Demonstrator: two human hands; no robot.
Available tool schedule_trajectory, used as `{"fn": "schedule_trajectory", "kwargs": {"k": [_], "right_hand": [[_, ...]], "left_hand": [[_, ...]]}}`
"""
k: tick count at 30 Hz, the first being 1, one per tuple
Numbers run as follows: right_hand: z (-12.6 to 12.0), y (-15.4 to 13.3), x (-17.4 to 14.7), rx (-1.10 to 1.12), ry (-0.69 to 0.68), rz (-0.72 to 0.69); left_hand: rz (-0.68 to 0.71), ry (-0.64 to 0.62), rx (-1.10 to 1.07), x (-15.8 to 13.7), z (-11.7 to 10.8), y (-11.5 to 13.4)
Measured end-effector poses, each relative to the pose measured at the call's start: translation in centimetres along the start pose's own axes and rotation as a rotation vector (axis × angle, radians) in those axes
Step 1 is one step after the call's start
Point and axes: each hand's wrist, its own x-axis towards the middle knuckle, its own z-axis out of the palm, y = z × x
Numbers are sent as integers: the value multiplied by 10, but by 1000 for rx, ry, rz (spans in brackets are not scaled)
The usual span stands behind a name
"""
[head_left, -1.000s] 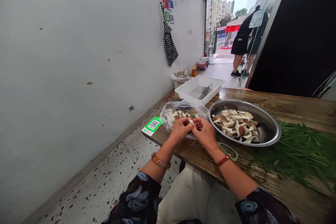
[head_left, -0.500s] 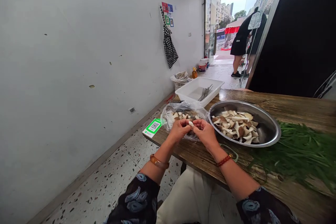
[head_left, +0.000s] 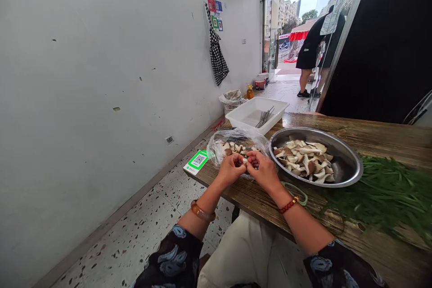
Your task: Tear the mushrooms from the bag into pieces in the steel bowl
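Note:
Between the fingertips of both hands is a small whitish mushroom piece (head_left: 245, 160). My left hand (head_left: 231, 167) pinches it from the left, and my right hand (head_left: 262, 168) pinches it from the right. Both hands are over the near edge of a clear plastic bag (head_left: 216, 143), which lies open with whole oyster mushrooms (head_left: 232, 147) inside. To the right of my right hand stands a wide steel bowl (head_left: 351, 175) holding torn mushroom pieces (head_left: 305, 159).
A white plastic tub (head_left: 241, 114) with thin metal skewers (head_left: 265, 117) stands behind the bag. Green leafy stalks (head_left: 394, 193) cover the table's right side. A green QR-code card (head_left: 198, 161) lies at the left corner. A person (head_left: 310, 49) bends over by the glass door.
My fingers have shifted around the mushroom piece, so less of it shows between them. The view has moved slightly; the bowl and bag stay in place.

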Motion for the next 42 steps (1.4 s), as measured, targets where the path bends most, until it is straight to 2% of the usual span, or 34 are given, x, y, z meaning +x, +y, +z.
{"fn": "schedule_trajectory", "kwargs": {"k": [7,12,16,23,27,33,42], "right_hand": [[-1,1,1,28,44,75],[-1,0,0,-30,51,12],[0,0,-2,-110,53,-25],[1,0,-2,-135,63,-10],[1,-3,0,-83,101,59],[-1,-4,3,110,97,232],[0,-3,4,308,31,338]], "left_hand": [[-15,-81,-126,4,4,0],[-65,-69,-149,3,2,5],[-36,-61,-122,4,3,6],[20,-103,-109,10,7,1],[14,-106,-120,12,7,1],[-22,-92,-149,11,9,4],[-62,-83,-232,4,3,5]]}}
